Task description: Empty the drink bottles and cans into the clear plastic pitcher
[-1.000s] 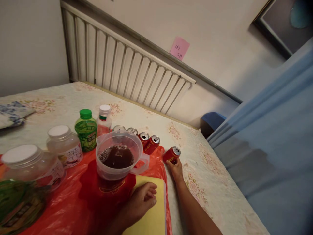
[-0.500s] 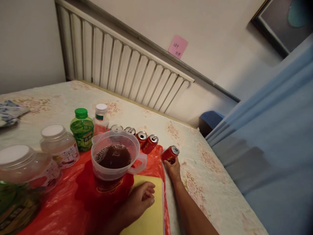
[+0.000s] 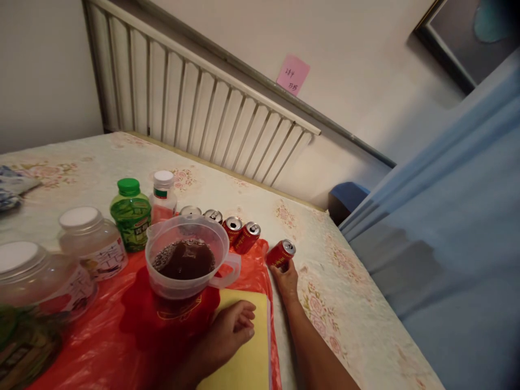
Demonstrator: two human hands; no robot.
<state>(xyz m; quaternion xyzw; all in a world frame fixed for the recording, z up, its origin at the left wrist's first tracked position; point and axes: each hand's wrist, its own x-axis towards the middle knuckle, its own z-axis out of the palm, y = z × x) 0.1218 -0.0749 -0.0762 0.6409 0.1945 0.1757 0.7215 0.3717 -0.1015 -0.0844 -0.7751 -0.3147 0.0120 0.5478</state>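
Centrally, a jug point(image 3: 182, 288) of dark liquid point(image 3: 184, 261), right of it a red can point(image 3: 280, 252), the right hand's point(image 3: 287, 284) fingers curved around it, nearer than the jug the left hand point(image 3: 232, 327), fingers loosely curled.

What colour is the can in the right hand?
The can in the right hand is red with yellow lettering, as the head view shows.

One camera, worn on the person's head, looks forward and down across the desk point(image 3: 353, 309), over the left hand point(image 3: 232, 331) and right hand point(image 3: 286, 280), toward the radiator point(image 3: 205, 103) beyond the far edge. It is near and tilted, that edge sloping down rightward.
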